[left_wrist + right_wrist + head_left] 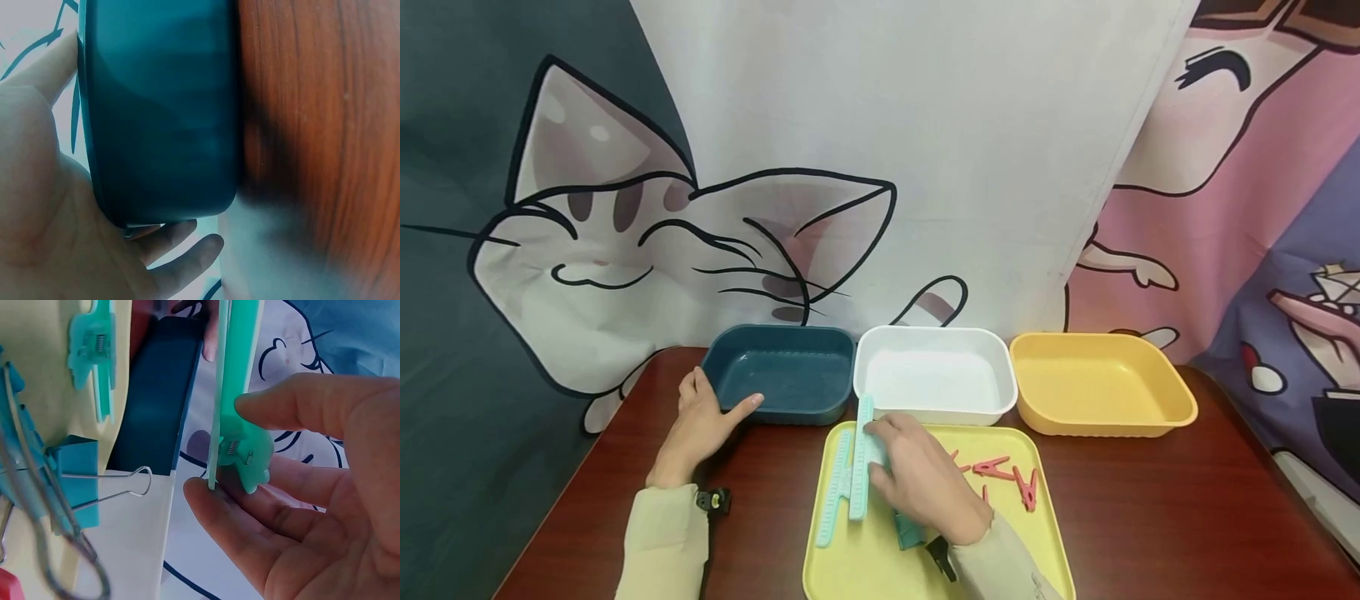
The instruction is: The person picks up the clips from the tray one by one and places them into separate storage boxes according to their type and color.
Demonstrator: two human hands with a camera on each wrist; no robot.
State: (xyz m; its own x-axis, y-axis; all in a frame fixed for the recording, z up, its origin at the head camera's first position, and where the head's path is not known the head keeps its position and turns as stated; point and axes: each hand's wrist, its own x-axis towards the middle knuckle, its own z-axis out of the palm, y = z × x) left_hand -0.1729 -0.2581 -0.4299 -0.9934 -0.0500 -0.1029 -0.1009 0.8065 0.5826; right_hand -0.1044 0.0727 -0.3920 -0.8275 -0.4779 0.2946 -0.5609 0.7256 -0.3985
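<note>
At the near left corner of a dark blue tub (786,415), my left hand (696,425) grips the rim. Its thumb lies over the rim and its fingers touch the outside of the left end. My right hand (917,475) pinches a mint green spring bag clip (860,475) between thumb and fingers, raised above the yellow tray (880,575). The right wrist view shows the clip's spring and grip tabs (247,453). Another mint bag clip (833,492) lies on the tray, left of the held one. A teal binder clip (908,531) is partly hidden under my right hand.
A white tub (936,417) and a yellow tub (1101,425) stand right of the blue one, in a row behind the tray. Several pinkish-red clothespins (1026,487) lie on the tray's right half. A printed cloth (985,167) hangs behind the brown table (1150,517).
</note>
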